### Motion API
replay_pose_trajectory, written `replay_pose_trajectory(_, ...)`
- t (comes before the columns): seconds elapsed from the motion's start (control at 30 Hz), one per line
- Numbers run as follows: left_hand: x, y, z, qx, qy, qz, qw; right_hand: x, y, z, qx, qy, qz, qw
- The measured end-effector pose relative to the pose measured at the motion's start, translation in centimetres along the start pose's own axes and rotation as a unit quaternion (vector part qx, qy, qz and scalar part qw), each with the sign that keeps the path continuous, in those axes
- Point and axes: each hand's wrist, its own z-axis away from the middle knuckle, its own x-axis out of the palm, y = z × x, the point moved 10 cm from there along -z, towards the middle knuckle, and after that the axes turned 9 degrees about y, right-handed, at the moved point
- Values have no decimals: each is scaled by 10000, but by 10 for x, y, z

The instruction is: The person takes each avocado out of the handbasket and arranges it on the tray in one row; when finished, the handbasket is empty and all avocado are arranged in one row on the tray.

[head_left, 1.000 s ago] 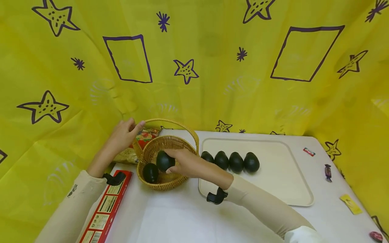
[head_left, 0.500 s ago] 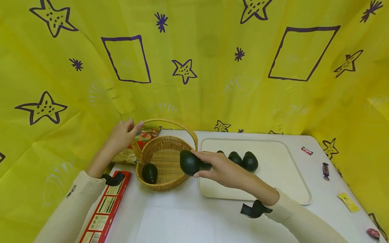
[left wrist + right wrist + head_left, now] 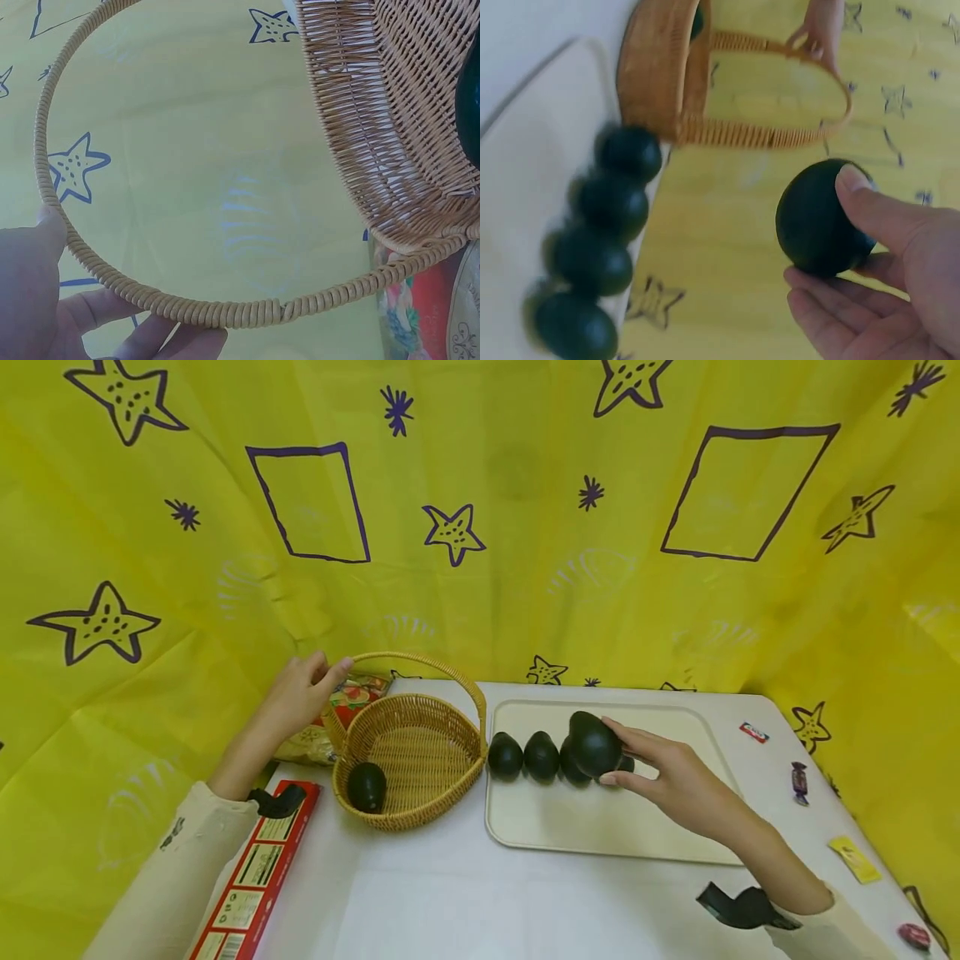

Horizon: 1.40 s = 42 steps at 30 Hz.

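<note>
My left hand [image 3: 300,693] grips the arched handle [image 3: 217,313] of a wicker basket [image 3: 420,768], thumb and fingers around it. A single dark green avocado [image 3: 367,787] lies at the left inside the basket. With thumb and fingers my right hand [image 3: 682,777] holds another avocado [image 3: 592,743] above a cream tray [image 3: 622,831]. On that tray several more avocados [image 3: 506,756] stand in a row near its left side. The held avocado partly hides the right end of the row in the head view; the right wrist view shows the row [image 3: 604,259] at left.
Left of the basket lies a long red box [image 3: 255,877], with a red packet [image 3: 356,695] and a gold packet [image 3: 307,747] behind. Small wrapped candies [image 3: 800,783] dot the table's right edge. A yellow patterned sheet [image 3: 517,593] closes off the back and sides.
My right hand has carried an avocado out of the basket and rightward over the tray, leaving one avocado inside. The left hand has stayed on the basket handle.
</note>
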Motion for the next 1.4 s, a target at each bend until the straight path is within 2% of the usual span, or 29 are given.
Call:
replay_pose_trajectory(0.2,1,-1,1,19,27,19,10000,-22,54,20,491,151,158,9986)
replay_pose_trajectory(0.33,1,-2,0,32,30,41,10000,-27,92,31,949,98,383,9947)
replay_pose_trajectory(0.5,0,-3,-1,35,68,29,10000,-24,130,37,1283,-33,379,9910)
replay_pose_trajectory(0.73,1,-3,-1,18,64,0,10000,-10,167,37,1472,-220,319,9883)
replay_pose_trajectory(0.97,1,-3,-2,11,34,40,10000,7,185,32,1449,-374,94,9887)
replay_pose_trajectory(1.17,0,-2,-3,3,81,6,10000,13,185,30,1346,-427,19,9900)
replay_pose_trajectory(1.4,-1,-2,-2,-25,106,-72,9999,14,184,29,1293,-436,178,9905)
